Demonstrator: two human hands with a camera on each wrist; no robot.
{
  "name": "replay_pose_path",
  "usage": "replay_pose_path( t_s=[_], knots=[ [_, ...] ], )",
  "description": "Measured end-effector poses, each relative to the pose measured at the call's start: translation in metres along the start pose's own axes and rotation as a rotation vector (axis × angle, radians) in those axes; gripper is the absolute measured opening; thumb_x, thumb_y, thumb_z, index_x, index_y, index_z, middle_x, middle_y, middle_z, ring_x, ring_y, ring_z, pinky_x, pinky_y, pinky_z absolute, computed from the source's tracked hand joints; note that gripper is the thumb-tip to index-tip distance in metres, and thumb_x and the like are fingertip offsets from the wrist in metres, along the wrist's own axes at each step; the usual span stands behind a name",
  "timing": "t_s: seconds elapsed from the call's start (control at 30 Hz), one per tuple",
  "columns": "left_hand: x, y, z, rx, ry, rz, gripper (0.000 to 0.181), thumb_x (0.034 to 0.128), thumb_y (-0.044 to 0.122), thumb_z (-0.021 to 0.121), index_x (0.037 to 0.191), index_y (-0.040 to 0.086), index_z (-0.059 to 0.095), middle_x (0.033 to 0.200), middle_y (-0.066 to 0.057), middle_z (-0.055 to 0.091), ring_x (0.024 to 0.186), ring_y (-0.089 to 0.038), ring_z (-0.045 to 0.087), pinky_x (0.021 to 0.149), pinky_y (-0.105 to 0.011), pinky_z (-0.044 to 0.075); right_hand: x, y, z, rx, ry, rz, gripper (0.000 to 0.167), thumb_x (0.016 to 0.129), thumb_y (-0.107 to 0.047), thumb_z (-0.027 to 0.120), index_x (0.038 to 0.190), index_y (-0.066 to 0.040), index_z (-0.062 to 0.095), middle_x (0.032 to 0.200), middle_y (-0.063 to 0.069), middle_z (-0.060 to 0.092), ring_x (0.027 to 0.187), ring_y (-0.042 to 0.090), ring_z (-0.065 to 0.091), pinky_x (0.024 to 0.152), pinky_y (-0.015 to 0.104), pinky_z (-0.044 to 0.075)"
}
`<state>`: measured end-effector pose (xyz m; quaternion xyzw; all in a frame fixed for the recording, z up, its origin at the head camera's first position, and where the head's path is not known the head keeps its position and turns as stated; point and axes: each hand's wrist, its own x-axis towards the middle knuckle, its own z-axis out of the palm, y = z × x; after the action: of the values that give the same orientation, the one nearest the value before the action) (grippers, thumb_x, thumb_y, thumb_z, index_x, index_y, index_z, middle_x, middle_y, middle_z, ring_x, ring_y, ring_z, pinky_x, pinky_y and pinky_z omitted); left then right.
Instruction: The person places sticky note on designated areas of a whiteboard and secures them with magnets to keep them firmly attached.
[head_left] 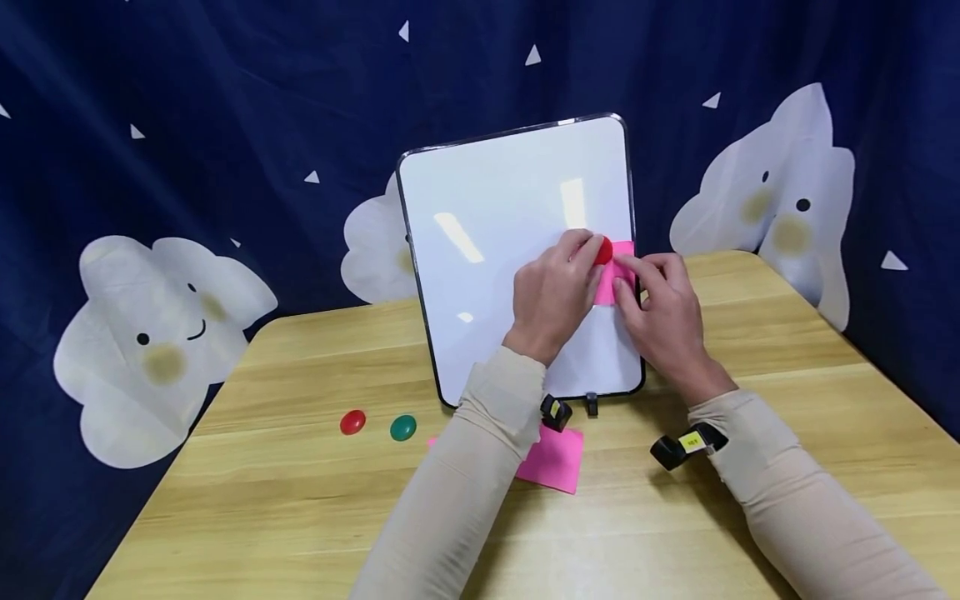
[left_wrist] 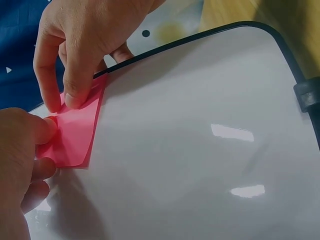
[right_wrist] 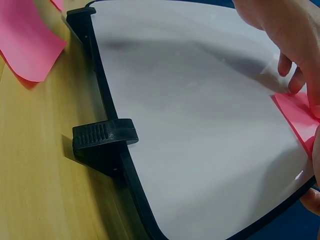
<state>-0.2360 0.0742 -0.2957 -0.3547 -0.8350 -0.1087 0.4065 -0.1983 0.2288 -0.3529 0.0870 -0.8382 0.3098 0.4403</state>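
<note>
A framed whiteboard [head_left: 495,217] stands tilted on the table, with a pink sticky note [head_left: 624,287] at its right edge. My left hand [head_left: 553,287] pinches a round red magnet [head_left: 604,250] against the note. The magnet is partly hidden by the fingers. From the right, my right hand [head_left: 667,321] holds the note at the board's edge with thumb and forefinger on its front. In the left wrist view, other fingers of the right hand [left_wrist: 95,40] reach behind the black frame. The note [left_wrist: 77,135] lies on the board, its lower-edge corner slightly raised.
On the table [head_left: 300,500] lie a red magnet [head_left: 352,422] and a green magnet [head_left: 402,427], left of the board. More pink sticky paper [head_left: 555,460] lies before it, partly under the left forearm. Black feet [right_wrist: 105,137] clip the board's lower edge. A dark blue curtain [head_left: 300,83] hangs behind.
</note>
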Motion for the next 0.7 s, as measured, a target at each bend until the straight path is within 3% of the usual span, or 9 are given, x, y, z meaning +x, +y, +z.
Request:
replay_pose_path(
  t_s=[0.7],
  knots=[
    [0.0032,-0.0012,-0.0022,0.079,-0.033,0.037,0.035,0.0962,0.028,0.067,0.127,0.012,0.07,0.121,-0.002,0.068,0.088,-0.013,0.07,0.073,-0.022,0.055,0.0001,-0.0013,0.0002,-0.016,0.0,-0.008,0.033,0.095,-0.012,0.067,0.127,-0.003,0.068,0.111,0.022,0.052,0.072,0.026,0.052,0.063,0.035,0.044]
  ],
)
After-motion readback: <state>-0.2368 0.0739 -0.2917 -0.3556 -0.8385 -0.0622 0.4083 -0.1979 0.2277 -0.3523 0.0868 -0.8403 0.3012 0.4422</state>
